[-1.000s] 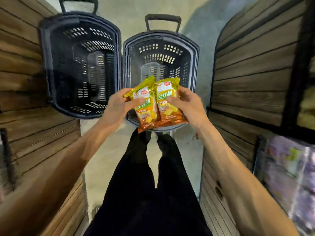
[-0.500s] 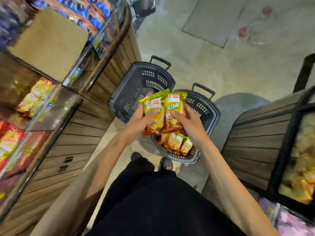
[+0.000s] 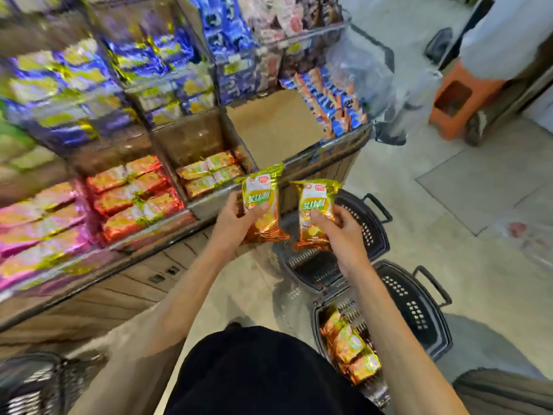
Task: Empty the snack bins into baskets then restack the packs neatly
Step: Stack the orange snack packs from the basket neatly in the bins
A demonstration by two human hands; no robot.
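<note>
- Blurred snack bins (image 3: 119, 190) on a wood-panelled counter (image 3: 89, 301) fill the left.
- Left hand (image 3: 236, 218) grips one yellow pack (image 3: 263, 202) just in front of the bins, fingers curled round it.
- Right hand (image 3: 339, 233) grips a second pack (image 3: 317, 209) above a dark basket (image 3: 371, 223).
- Nearer basket (image 3: 419, 310) on the grey floor (image 3: 478, 190) holds more packs (image 3: 350, 348).
- Orange stool (image 3: 460, 97) stands far right.

Shop, snack aisle. Left half of frame: wood-panelled display stand (image 3: 98, 298) topped with clear-fronted bins (image 3: 206, 206), stock sorted by product. Blue packs (image 3: 223, 32) top centre, red packs (image 3: 131, 193) left of centre, yellow-orange packs (image 3: 209, 175) at centre. Black handled shopping basket (image 3: 369, 232) right of centre, second basket (image 3: 414, 308) lower right, both on tiled floor (image 3: 478, 187).
</note>
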